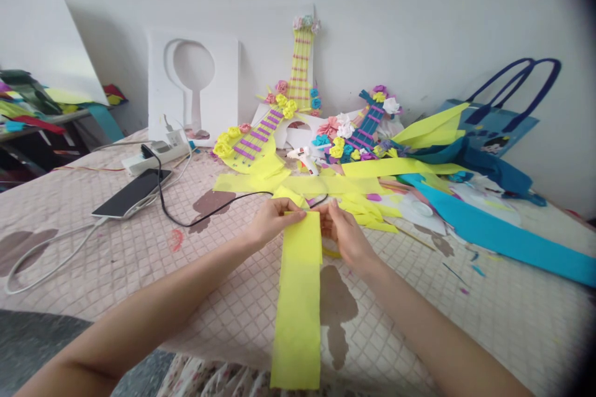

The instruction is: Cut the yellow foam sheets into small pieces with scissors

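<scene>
1. Yellow strip, one length: nearest end hanging toward the camera, far end between the two hands.
2. Left hand: thumb pressed flat on the strip's far end, fingers curled beneath, pinching it.
3. Right hand: fingers bent, close by the strip's right edge; whether they grip anything, cannot tell.
4. Glue gun, white, lying beyond the hands.
5. Phone, dark-screened, left, cable attached.
6. Blue strip, broad, right.
7. Flower-trimmed pieces, including one with blue neck, at back.
8. Bag, blue-handled, far right.
</scene>
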